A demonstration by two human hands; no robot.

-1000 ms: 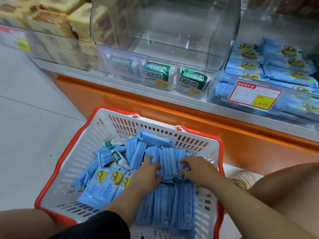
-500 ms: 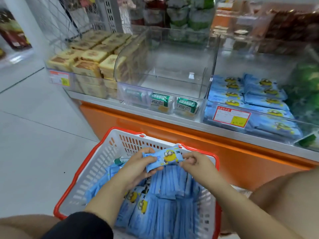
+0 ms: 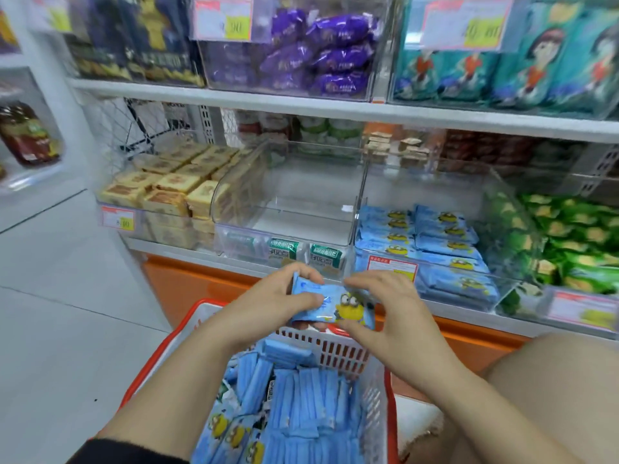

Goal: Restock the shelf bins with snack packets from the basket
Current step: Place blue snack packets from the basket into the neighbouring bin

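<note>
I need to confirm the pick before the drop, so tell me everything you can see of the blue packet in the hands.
The blue packet is a flat, glossy, plastic-looking wrapper printed with a yellow goggle-eyed cartoon figure toward its right end. It is held lengthwise, nearly level, above the far wall of the basket. The left hand grips its left end; the right hand pinches its right end. Blue edges beneath suggest more packets under it.

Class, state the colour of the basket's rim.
The basket rim is red, best seen in the head view.
</note>
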